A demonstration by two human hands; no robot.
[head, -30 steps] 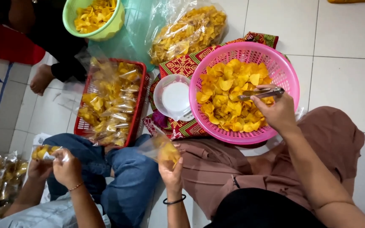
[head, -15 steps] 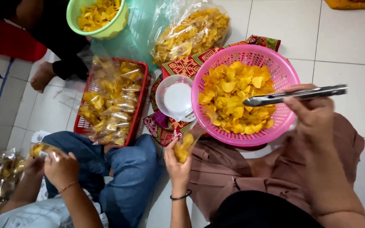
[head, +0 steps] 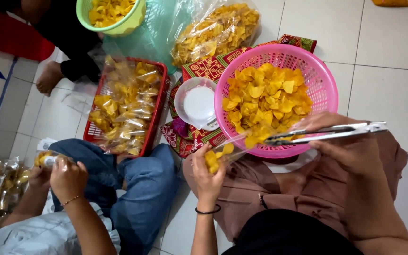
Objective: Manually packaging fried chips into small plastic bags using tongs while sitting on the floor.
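Clenched on metal tongs (head: 327, 133), right hand (head: 350, 148) feeds chips into the clear bag (head: 225, 153) that left hand (head: 207, 174) grasps mouth-up just below the pink basket (head: 324, 82).

A home floor of white tiles (head: 393, 89) where people sit bagging chips (head: 265, 97).
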